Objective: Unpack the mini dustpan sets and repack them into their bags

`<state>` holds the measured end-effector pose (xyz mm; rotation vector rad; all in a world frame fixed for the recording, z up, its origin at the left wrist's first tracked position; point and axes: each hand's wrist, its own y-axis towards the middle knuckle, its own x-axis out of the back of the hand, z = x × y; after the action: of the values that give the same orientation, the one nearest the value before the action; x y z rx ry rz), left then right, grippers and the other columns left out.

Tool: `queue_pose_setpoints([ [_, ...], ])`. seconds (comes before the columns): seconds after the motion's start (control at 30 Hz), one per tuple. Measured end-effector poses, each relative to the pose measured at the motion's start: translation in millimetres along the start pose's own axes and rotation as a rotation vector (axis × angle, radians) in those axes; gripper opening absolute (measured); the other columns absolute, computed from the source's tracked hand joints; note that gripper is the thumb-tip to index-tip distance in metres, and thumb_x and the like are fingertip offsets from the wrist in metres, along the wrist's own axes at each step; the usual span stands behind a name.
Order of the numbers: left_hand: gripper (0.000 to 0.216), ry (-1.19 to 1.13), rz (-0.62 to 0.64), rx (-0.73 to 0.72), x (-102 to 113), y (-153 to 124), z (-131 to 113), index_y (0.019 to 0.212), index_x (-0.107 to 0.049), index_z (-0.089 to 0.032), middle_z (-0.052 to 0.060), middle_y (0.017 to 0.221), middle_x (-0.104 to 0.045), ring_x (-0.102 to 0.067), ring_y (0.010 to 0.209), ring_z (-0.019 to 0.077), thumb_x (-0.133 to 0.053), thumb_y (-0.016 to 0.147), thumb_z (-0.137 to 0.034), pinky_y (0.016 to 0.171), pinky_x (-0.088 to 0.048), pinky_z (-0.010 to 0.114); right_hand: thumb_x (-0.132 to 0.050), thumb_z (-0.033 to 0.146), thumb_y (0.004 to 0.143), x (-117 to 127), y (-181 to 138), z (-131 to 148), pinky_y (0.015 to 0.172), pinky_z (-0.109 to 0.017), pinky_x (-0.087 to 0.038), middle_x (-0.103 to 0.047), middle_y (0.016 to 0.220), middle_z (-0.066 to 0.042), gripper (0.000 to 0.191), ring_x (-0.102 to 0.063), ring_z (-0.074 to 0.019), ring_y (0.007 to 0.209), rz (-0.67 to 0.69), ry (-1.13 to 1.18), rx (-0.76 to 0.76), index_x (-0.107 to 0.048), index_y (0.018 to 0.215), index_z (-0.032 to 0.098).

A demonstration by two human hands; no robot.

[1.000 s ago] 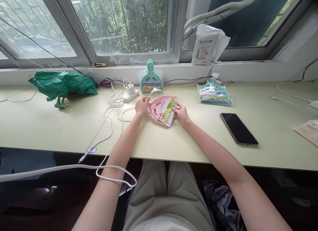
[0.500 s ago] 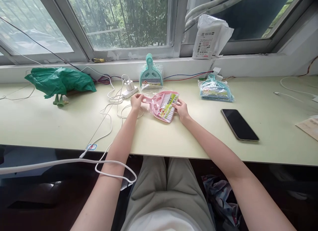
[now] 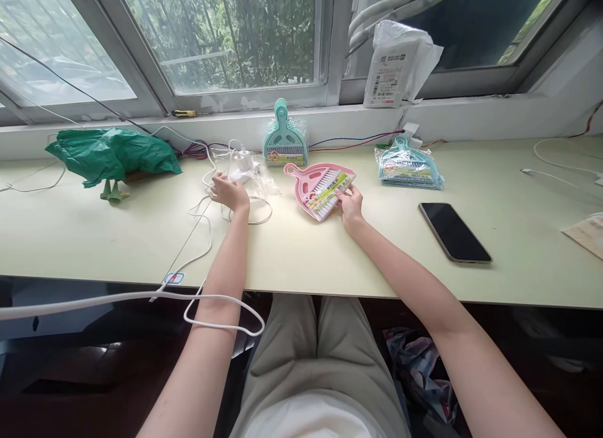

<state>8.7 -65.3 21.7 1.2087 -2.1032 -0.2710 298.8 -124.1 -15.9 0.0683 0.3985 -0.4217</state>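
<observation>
A small pink dustpan and brush set (image 3: 320, 185) with a green and yellow label is out of its wrapper, and my right hand (image 3: 351, 204) grips its near right corner just above the desk. My left hand (image 3: 228, 191) is closed on the clear plastic wrapper (image 3: 249, 168), which trails to the right over the white charger and cables. The two hands are well apart, with the wrapper to the left of the pink set.
A teal dustpan set (image 3: 285, 139) stands against the window ledge and another (image 3: 407, 168) lies flat to the right. A black phone (image 3: 455, 232) lies at right. A green plastic bag (image 3: 110, 154) sits at left. White cables (image 3: 207, 237) cross the pale desk (image 3: 70, 237).
My left hand has pulled the clear wrapper off the pink set and moved left with it. My right hand has kept hold of the set, shifted slightly right.
</observation>
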Motion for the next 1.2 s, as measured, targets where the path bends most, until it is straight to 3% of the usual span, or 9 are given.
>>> queue_pose_setpoints([
  [0.17, 0.070, 0.026, -0.062, -0.102, 9, -8, -11, 0.148, -0.028, -0.012, 0.019, 0.162, -0.022, -0.018, 0.152, 0.0297, -0.053, 0.082, -0.011, 0.124, -0.003, 0.052, -0.066, 0.016, 0.074, 0, -2, 1, 0.080, -0.036, -0.062, -0.070, 0.092, -0.002, 0.030, -0.070, -0.0171, 0.084, 0.002, 0.010, 0.003, -0.055, 0.102, 0.023],
  [0.23, 0.059, -0.100, 0.033, -0.248, 12, -15, -21, 0.145, -0.037, -0.016, 0.015, 0.159, -0.032, -0.024, 0.150, 0.0258, -0.050, 0.088, -0.016, 0.124, -0.015, 0.046, -0.065, 0.016, 0.075, -1, -3, 2, 0.079, -0.035, -0.062, -0.069, 0.093, -0.002, 0.031, -0.070, -0.0168, 0.084, -0.006, 0.032, 0.004, -0.055, 0.103, 0.022],
  [0.33, 0.034, -0.328, 0.503, -0.390, 6, -38, -36, 0.110, -0.065, -0.018, 0.012, 0.109, -0.070, -0.064, 0.111, 0.0236, -0.038, 0.099, -0.035, 0.103, -0.045, 0.037, -0.064, 0.016, 0.075, -1, -5, 5, 0.079, -0.034, -0.062, -0.069, 0.096, -0.003, 0.032, -0.070, -0.0167, 0.087, -0.014, 0.058, 0.014, -0.055, 0.106, 0.022],
  [0.43, 0.061, -0.406, 0.973, -0.267, -7, -74, -51, 0.081, -0.067, -0.016, 0.007, 0.063, -0.064, -0.066, 0.064, 0.0195, -0.029, 0.097, -0.061, 0.074, -0.053, 0.032, -0.063, 0.017, 0.076, 0, -3, 7, 0.082, -0.033, -0.061, -0.070, 0.101, -0.004, 0.033, -0.070, -0.0164, 0.092, -0.045, 0.088, 0.028, -0.055, 0.108, 0.022],
  [0.5, 0.064, -0.517, 1.176, -0.128, -12, -99, -59, 0.092, -0.066, -0.016, 0.006, 0.063, -0.064, -0.062, 0.053, 0.0173, -0.034, 0.091, -0.072, 0.063, -0.051, 0.030, -0.062, 0.017, 0.077, 2, -1, 8, 0.085, -0.032, -0.061, -0.070, 0.104, -0.004, 0.034, -0.070, -0.0159, 0.096, -0.062, 0.105, 0.040, -0.054, 0.109, 0.022],
  [0.57, 0.065, -0.649, 1.308, 0.024, -12, -116, -66, 0.120, -0.056, -0.019, 0.007, 0.084, -0.070, -0.065, 0.058, 0.0181, -0.042, 0.087, -0.073, 0.061, -0.053, 0.032, -0.063, 0.018, 0.076, 3, 1, 8, 0.087, -0.032, -0.060, -0.070, 0.105, -0.004, 0.034, -0.070, -0.0156, 0.097, -0.056, 0.108, 0.044, -0.054, 0.109, 0.023],
  [0.7, 0.052, -0.809, 1.201, 0.191, -9, -120, -73, 0.135, -0.041, -0.026, 0.009, 0.122, -0.065, -0.071, 0.089, 0.0212, -0.047, 0.093, -0.056, 0.070, -0.058, 0.033, -0.065, 0.017, 0.077, 1, 2, 7, 0.084, -0.032, -0.061, -0.071, 0.099, -0.002, 0.027, -0.072, -0.0153, 0.088, 0.003, 0.114, -0.005, -0.055, 0.102, 0.023],
  [0.93, 0.033, -0.818, 1.032, 0.241, -17, -100, -69, 0.125, -0.056, -0.023, 0.005, 0.118, -0.069, -0.068, 0.107, 0.0220, -0.051, 0.093, -0.031, 0.088, -0.057, 0.035, -0.054, 0.028, 0.093, 3, 8, 14, 0.071, -0.029, -0.062, -0.070, 0.081, -0.002, 0.009, -0.069, -0.0125, 0.064, 0.069, 0.000, -0.117, -0.056, 0.090, 0.020],
  [1.2, 0.033, -0.903, 1.080, 0.157, -21, -100, -65, 0.118, -0.065, -0.018, 0.007, 0.115, -0.072, -0.066, 0.111, 0.0242, -0.056, 0.091, -0.035, 0.099, -0.051, 0.038, -0.042, 0.023, 0.098, 55, 51, 44, 0.064, -0.023, -0.058, -0.065, 0.083, 0.000, 0.014, -0.064, -0.0079, 0.060, -0.367, 0.012, -0.057, -0.055, 0.093, 0.021],
])
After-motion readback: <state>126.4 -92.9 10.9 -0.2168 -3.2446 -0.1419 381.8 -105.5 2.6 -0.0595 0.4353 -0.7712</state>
